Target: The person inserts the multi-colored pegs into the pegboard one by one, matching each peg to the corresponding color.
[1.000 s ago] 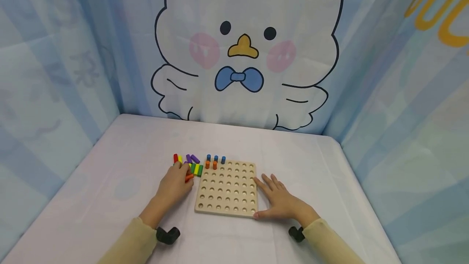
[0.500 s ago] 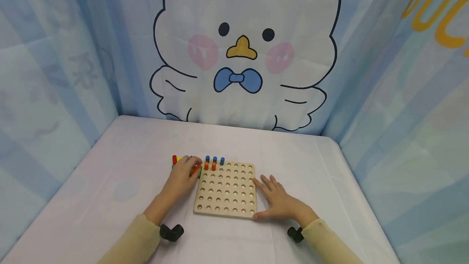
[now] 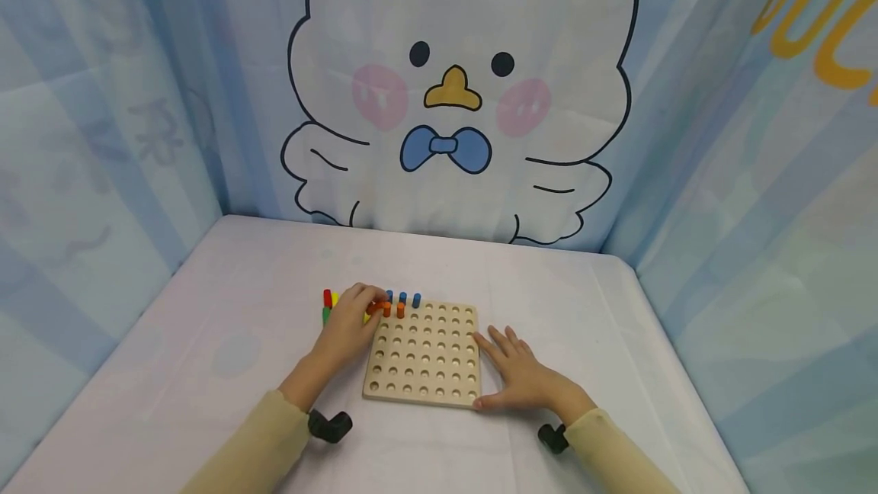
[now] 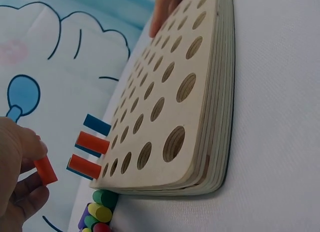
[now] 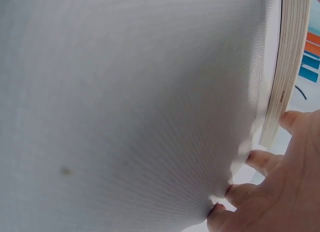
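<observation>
A square wooden pegboard [image 3: 427, 360] with rows of round holes lies on the table. At its far left corner stand several blue pegs [image 3: 416, 300] in the back row, with two orange pegs [image 3: 401, 310] in front of them. My left hand [image 3: 350, 326] pinches another orange peg [image 4: 46, 170] between thumb and fingers, held tilted beside the standing ones. My right hand [image 3: 524, 376] lies spread at the board's right side, its index finger and thumb against the edge. Loose pegs [image 4: 100, 213] in green, yellow, purple and red lie left of the board, partly hidden by my left hand.
The board rests on a table with a pale cloth [image 3: 240, 402]. Behind it hangs a curtain [image 3: 562, 6] printed with a cartoon bird; more curtain encloses both sides. A black wrist mount [image 3: 331, 427] sticks out below my left wrist.
My left hand has picked an orange peg out of the loose pile and carried it right, up to the board's far left corner. The right hand has stayed at the board's edge.
</observation>
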A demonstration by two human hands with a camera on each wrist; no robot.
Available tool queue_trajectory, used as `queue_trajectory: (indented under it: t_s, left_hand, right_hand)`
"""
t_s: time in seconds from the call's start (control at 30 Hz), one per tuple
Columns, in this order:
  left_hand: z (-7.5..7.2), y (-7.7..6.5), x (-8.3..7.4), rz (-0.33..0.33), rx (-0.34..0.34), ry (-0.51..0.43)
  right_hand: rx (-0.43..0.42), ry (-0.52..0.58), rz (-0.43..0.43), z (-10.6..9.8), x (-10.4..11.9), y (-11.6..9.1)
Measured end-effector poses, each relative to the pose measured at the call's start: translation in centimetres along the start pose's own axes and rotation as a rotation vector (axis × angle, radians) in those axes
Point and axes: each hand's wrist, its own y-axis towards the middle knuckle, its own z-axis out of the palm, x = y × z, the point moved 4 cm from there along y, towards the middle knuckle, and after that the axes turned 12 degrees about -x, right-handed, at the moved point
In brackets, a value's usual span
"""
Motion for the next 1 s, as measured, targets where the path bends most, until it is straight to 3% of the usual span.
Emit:
queue_trajectory:
  t_s: [0.6,1.0]
  left_hand:
    - [0.8,0.8,-1.2,0.012,0.019,-0.041]
    - [1.5,1.3,-1.7,-0.021,-0.044,-0.052]
  right_hand:
    - [0.005,0.002,0.001,0.2,-0.2,0.0]
    - [-0.004,-0.002,-0.003,0.1,-0.1,0.0]
